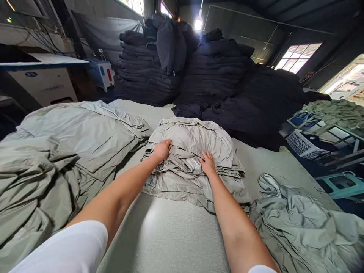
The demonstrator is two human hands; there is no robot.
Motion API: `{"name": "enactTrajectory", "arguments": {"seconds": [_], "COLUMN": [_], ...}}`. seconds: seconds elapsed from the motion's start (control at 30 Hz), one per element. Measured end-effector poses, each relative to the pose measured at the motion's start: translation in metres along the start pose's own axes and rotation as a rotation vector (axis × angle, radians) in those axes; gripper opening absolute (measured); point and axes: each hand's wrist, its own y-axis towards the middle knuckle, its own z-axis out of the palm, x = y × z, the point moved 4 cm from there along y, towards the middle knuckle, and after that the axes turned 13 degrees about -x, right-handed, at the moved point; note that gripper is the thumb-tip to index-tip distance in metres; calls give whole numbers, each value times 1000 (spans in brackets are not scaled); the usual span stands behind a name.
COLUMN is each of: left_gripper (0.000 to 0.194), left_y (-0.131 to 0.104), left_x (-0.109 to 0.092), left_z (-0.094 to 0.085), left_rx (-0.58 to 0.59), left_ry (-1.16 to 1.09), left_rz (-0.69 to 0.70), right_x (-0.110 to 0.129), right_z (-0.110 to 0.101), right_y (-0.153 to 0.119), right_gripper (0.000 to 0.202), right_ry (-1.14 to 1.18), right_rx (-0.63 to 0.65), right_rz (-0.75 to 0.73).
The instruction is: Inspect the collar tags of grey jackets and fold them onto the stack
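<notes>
A pile of light grey-beige garments (193,138) lies folded in layers on the table in front of me. My left hand (162,149) rests on the left part of its near side, fingers stretched out over the fabric. Farther right, my right hand (207,162) touches the same pile with its fingers spread. Neither hand is closed around the cloth. The top garment bulges softly, and the layers under it are crumpled, with their edges showing.
Large heaps of grey-green garments (85,132) cover the left side. Another crumpled garment (301,220) lies at the right. Tall stacks of dark garments (210,72) stand behind. Past the table's right edge are a white crate (305,144) and a teal stool (341,184).
</notes>
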Motion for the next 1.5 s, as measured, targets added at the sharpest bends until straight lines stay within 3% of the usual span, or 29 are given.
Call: {"name": "enactTrajectory", "arguments": {"seconds": [0.1, 0.17, 0.3, 0.4, 0.5, 0.63, 0.73, 0.83, 1.0, 1.13, 1.23, 1.3, 1.33, 1.37, 1.43, 1.5], "left_gripper": [42, 38, 37, 36, 31, 29, 26, 23, 29, 31, 40, 48, 50, 51, 45, 48], "left_y": [3, 4, -7, -41, -103, -216, -300, -368, -471, -565, -626, -648, -649, -646, -634, -634], "left_x": [2, -1, -18, -26, -23, -5, 9, 17, 28, 35, 34, 30, 29, 27, 27, 29], "left_z": [0, -12, -57, -93, -114, -111, -105, -112, -151, -193, -218, -228, -230, -230, -227, -215], "left_rx": [35, 46, -4, -48, -27, 164, 339, 474, 654, 743, 1004, 1118, 1066, 933, 555, 284], "left_ry": [39, 70, 90, 63, 1, -23, -48, -78, -125, -233, -353, -437, -452, -436, -294, -89], "left_rz": [-54, -85, -46, 34, 196, 400, 440, 401, 328, 271, 247, 221, 226, 250, 340, 386], "right_x": [-7, -6, 1, 3, 0, -6, -7, 0, 22, 41, 61, 78, 88, 98, 118, 138], "right_z": [-1, -11, -47, -75, -96, -107, -101, -90, -83, -89, -97, -100, -100, -98, -93, -79], "right_y": [2, 2, -18, -62, -129, -228, -296, -358, -458, -538, -584, -595, -593, -589, -583, -589], "right_gripper": [54, 51, 48, 46, 43, 37, 32, 34, 32, 35, 45, 57, 61, 63, 61, 67], "right_ry": [23, 39, 66, 82, 99, 111, 139, 184, 305, 345, 378, 458, 497, 520, 483, 362], "right_rx": [11, 8, -52, -100, -90, -11, 131, 306, 548, 869, 1136, 1134, 1037, 890, 548, 339], "right_rz": [-1, -4, -27, -79, -132, -164, -179, -203, -227, -240, -233, -158, -129, -129, -228, -355]}}
